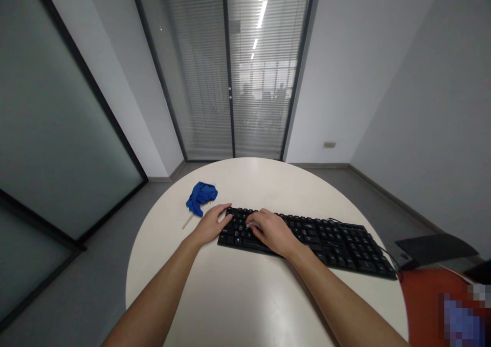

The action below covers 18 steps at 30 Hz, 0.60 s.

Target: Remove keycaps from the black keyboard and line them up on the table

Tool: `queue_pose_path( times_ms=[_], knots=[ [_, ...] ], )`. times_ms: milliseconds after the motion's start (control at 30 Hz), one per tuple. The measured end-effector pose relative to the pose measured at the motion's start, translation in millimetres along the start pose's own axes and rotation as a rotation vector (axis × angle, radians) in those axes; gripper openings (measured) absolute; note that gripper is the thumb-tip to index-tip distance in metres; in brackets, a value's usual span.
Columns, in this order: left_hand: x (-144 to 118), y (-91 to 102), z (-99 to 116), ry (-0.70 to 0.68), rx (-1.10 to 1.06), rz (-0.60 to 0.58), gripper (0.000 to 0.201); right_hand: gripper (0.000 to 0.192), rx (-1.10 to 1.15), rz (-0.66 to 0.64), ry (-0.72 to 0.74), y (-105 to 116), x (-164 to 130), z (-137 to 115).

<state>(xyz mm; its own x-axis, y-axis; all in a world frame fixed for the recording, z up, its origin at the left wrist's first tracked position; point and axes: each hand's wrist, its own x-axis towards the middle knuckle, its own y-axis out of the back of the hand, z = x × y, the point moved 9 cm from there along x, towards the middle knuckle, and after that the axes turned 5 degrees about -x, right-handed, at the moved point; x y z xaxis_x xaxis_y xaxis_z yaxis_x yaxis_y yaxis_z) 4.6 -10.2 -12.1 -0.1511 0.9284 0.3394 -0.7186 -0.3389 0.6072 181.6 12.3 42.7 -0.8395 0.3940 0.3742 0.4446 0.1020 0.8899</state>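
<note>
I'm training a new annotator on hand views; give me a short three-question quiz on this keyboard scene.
1. True or false: the left hand rests at the left end of the black keyboard.
2. Which thing lies beyond the left hand on the round white table? A) a red mug B) a crumpled blue cloth C) a phone
3. Fill in: the right hand lies on the keyboard's ____ part, palm down.

Key:
1. True; its fingers touch the keyboard's left edge.
2. B; a thin pale stick lies beside it.
3. Left; the keys to the right stay uncovered.
</note>
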Motion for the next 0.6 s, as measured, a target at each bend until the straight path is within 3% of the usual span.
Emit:
queue_pose_path(
  times_ms=[600],
  knots=[
    [-1,-0.3,-1,0.014,0.013,-0.013,0.045,0.017,-0.027,-0.021,-0.057,2,-1,8]
  ],
)
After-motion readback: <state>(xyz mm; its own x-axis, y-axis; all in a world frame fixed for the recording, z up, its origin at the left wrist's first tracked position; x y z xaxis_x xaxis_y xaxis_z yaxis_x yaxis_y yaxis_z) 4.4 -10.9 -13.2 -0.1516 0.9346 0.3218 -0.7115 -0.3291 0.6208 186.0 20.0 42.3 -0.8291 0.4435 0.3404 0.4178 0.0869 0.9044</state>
